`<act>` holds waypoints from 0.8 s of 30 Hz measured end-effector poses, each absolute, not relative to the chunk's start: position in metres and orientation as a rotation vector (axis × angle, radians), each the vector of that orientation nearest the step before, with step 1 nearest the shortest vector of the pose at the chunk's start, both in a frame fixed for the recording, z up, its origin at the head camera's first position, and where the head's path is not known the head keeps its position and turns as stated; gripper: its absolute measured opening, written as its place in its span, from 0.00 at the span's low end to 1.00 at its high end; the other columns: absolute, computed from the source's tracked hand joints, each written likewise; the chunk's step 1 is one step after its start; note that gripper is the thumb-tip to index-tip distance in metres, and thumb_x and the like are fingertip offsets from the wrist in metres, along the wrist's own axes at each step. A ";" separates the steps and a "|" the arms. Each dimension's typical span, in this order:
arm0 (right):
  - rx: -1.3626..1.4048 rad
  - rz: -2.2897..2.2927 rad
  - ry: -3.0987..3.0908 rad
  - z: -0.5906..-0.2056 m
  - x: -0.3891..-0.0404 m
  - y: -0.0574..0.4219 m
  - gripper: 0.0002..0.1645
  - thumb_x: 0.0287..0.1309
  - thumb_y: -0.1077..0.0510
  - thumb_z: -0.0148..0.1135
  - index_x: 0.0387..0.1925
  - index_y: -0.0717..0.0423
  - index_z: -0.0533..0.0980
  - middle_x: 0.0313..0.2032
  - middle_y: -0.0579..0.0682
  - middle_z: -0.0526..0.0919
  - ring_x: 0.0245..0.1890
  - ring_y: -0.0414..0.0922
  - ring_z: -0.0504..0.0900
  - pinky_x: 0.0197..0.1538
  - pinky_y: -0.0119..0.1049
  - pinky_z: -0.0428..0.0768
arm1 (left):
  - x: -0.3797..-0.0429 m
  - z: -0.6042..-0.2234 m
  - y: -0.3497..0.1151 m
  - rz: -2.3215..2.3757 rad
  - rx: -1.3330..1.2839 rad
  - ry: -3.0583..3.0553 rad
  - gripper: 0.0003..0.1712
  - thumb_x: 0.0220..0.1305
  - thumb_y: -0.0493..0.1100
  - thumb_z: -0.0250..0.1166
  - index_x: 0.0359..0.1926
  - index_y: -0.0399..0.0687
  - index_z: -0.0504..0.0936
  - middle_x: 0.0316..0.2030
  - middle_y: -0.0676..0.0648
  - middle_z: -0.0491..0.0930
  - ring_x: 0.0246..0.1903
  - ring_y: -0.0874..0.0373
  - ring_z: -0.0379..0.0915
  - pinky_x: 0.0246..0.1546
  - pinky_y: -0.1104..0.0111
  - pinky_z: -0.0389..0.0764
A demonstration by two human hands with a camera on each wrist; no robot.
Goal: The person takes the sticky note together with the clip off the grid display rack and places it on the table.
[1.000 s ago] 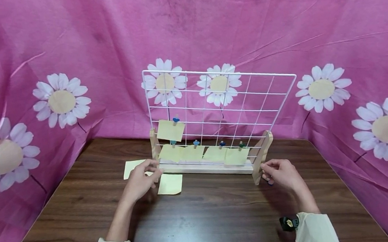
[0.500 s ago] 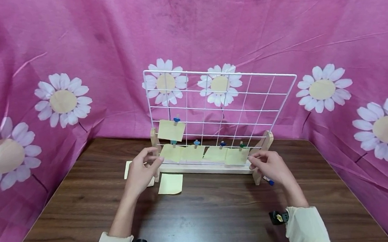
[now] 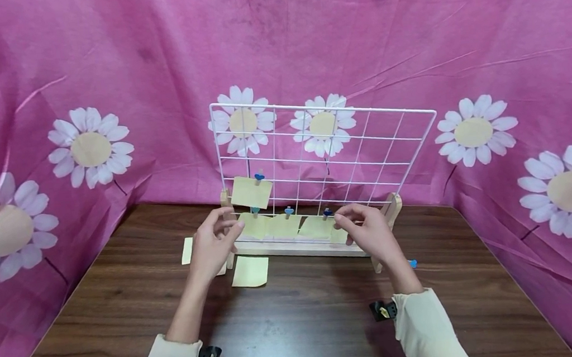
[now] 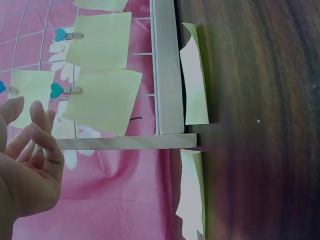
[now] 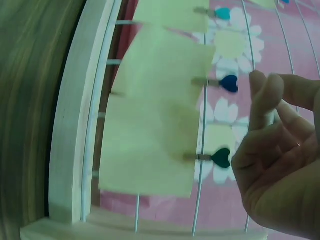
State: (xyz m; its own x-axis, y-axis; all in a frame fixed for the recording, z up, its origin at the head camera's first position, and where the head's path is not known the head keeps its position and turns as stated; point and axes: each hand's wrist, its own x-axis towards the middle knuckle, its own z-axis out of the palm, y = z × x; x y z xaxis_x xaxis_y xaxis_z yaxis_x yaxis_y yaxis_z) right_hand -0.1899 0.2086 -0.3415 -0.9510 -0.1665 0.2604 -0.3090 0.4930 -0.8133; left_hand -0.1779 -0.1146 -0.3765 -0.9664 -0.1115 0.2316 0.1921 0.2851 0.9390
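A white wire grid [image 3: 323, 108] stands in a wooden base [image 3: 301, 248]. Mini clothespins with heart tops hold a lower row of yellow sticky notes on it, and one higher note [image 3: 252, 192] at the left. My left hand [image 3: 213, 248] hovers at the grid's left end with nothing in its loosely bent fingers. In front of the right-hand notes is my right hand [image 3: 371, 230], its thumb and index finger drawn together. In the right wrist view that hand is beside a dark green heart clothespin [image 5: 221, 158]; I cannot tell whether its fingertips hold anything.
A loose yellow note [image 3: 250, 271] lies before the base, and another note [image 3: 187, 251] lies partly behind my left hand. A light blue heart clothespin [image 3: 412, 264] rests on the brown table [image 3: 297, 323] by my right wrist. Pink flowered cloth [image 3: 381, 42] hangs behind.
My right hand has moved left and up from the clothespins by the right foot to the front of the notes. My left hand has risen slightly.
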 end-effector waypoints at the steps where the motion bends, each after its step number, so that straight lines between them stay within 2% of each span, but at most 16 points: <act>1: 0.418 1.456 -2.569 -0.341 -0.191 0.205 0.11 0.69 0.60 0.63 0.44 0.66 0.82 0.33 0.58 0.88 0.15 0.44 0.79 0.27 0.32 0.76 | -0.178 -0.376 -0.114 -1.739 -0.072 -2.297 0.25 0.67 0.44 0.69 0.64 0.46 0.76 0.46 0.39 0.86 0.21 0.41 0.81 0.25 0.68 0.78; 9: 0.441 1.449 -2.512 -0.334 -0.198 0.180 0.11 0.65 0.59 0.68 0.45 0.62 0.82 0.34 0.58 0.88 0.16 0.45 0.80 0.23 0.32 0.74 | -0.180 -0.374 -0.114 -1.735 -0.061 -2.278 0.27 0.67 0.48 0.70 0.65 0.54 0.76 0.47 0.42 0.87 0.17 0.53 0.80 0.23 0.67 0.78; 15: 0.477 1.479 -2.480 -0.325 -0.202 0.162 0.13 0.63 0.60 0.70 0.47 0.62 0.82 0.35 0.56 0.87 0.17 0.47 0.80 0.23 0.33 0.77 | -0.181 -0.371 -0.112 -1.724 -0.107 -2.254 0.31 0.67 0.46 0.70 0.69 0.53 0.73 0.47 0.42 0.87 0.18 0.49 0.80 0.22 0.66 0.79; 18: 0.489 1.504 -2.460 -0.321 -0.205 0.154 0.14 0.62 0.60 0.71 0.47 0.62 0.82 0.36 0.57 0.87 0.19 0.50 0.81 0.23 0.35 0.80 | -0.182 -0.368 -0.110 -1.706 -0.114 -2.261 0.33 0.67 0.47 0.70 0.70 0.54 0.72 0.47 0.43 0.87 0.17 0.50 0.80 0.20 0.68 0.77; 24: 0.518 1.532 -2.415 -0.310 -0.211 0.138 0.15 0.61 0.62 0.71 0.48 0.64 0.83 0.39 0.59 0.87 0.29 0.63 0.85 0.27 0.51 0.85 | -0.187 -0.364 -0.109 -1.696 -0.130 -2.282 0.36 0.67 0.51 0.70 0.73 0.58 0.69 0.49 0.42 0.86 0.17 0.54 0.81 0.20 0.67 0.77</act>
State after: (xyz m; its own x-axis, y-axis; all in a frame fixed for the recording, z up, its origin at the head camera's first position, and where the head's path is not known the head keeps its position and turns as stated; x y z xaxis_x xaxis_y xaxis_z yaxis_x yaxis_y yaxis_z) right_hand -0.2112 0.1383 -0.3096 -0.9098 -0.1696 0.3788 -0.4150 0.3890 -0.8225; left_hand -0.1873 -0.1091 -0.3644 -0.9527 -0.1018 0.2865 0.2450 0.3011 0.9216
